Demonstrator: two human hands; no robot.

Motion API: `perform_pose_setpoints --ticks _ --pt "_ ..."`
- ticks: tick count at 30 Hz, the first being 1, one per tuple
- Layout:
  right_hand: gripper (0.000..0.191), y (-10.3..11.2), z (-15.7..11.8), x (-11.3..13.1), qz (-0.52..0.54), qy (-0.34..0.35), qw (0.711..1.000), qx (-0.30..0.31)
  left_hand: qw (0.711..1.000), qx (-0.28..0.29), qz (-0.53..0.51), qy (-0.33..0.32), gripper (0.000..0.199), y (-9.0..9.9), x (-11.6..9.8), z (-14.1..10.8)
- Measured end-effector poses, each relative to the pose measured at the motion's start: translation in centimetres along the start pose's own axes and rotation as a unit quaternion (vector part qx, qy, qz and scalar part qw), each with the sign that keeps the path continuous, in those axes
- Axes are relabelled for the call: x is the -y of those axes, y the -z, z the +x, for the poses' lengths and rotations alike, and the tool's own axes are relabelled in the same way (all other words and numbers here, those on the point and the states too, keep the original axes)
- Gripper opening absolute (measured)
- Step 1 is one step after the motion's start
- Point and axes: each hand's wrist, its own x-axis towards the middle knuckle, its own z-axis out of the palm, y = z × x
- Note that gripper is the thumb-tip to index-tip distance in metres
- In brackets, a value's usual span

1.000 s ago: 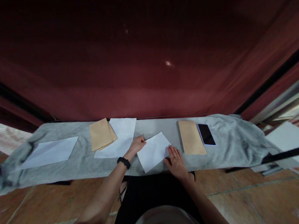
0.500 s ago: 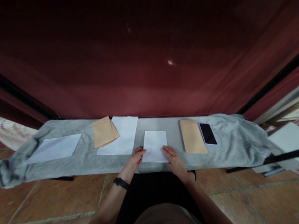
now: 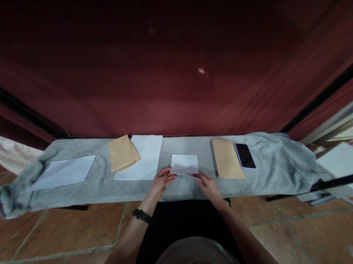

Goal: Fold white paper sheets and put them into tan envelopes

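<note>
A small white paper (image 3: pixel 184 163) is in front of me on the grey cloth, its near edge raised between my hands. My left hand (image 3: pixel 161 181) pinches its left corner, the other fingers a little apart below. My right hand (image 3: pixel 207 185) grips the right corner between thumb and fingers. Left of it, a larger white sheet (image 3: pixel 148 159) lies flat, partly under brown envelopes (image 3: pixel 121 153). On the right rests a stack of brown envelopes (image 3: pixel 227 159).
A phone (image 3: pixel 245 156) lies right of the envelope stack. Another white sheet (image 3: pixel 64 172) is at the far left. The grey cloth (image 3: pixel 273 166) covers a narrow bench against a dark red curtain (image 3: pixel 174 88). Black metal bars slant at both sides.
The near edge of the small paper has come up off the cloth and now looks folded or bent away from me. Both hands have closed on its corners; earlier it lay flat under them.
</note>
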Motion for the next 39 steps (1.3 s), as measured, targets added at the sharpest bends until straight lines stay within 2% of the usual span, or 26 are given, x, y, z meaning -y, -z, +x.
perform_pose_setpoints --ticks 4,7,10,14,21,23,25,28,31,34,39 --pt "0.034 0.2 2.0 0.2 -0.012 -0.054 0.998 -0.044 0.994 0.011 0.110 -0.023 0.016 -0.4 -0.1 0.4" --pt "0.039 0.1 3.8 0.3 -0.057 -0.076 0.994 -0.060 0.976 -0.005 0.214 -0.038 0.010 -0.8 -0.4 0.9" --pt "0.047 -0.3 5.1 0.3 -0.111 -0.079 0.988 -0.068 0.946 -0.032 0.317 -0.051 0.016 -1.4 -1.1 1.3" --pt "0.059 -1.1 5.5 0.1 -0.184 -0.097 0.976 -0.071 0.899 -0.068 0.428 -0.059 0.015 -2.2 -2.1 1.5" --pt "0.054 -1.4 5.0 -0.3 -0.277 -0.066 0.955 -0.076 0.838 -0.111 0.531 -0.056 0.026 -2.9 -2.4 0.7" --pt "0.051 -1.5 4.9 -0.1 -0.304 -0.065 0.947 -0.075 0.815 -0.119 0.558 -0.101 0.028 -3.0 -1.9 0.5" --pt "0.047 -2.0 4.8 0.2 -0.308 -0.057 0.946 -0.078 0.773 -0.110 0.592 -0.200 0.032 -3.4 -1.1 0.5" --pt "0.045 -3.5 4.6 1.0 -0.271 0.000 0.960 -0.067 0.701 -0.045 0.622 -0.347 0.046 -4.6 0.8 0.8" --pt "0.049 -5.2 4.2 1.6 -0.256 0.049 0.965 -0.023 0.662 0.021 0.653 -0.369 0.058 -5.8 2.7 1.3" --pt "0.052 -5.5 3.8 1.5 -0.286 0.052 0.957 0.002 0.655 0.032 0.672 -0.345 0.061 -6.3 3.6 1.5" --pt "0.056 -3.8 3.1 0.1 -0.342 0.040 0.939 -0.014 0.663 0.013 0.666 -0.341 0.059 -5.5 3.3 1.3"
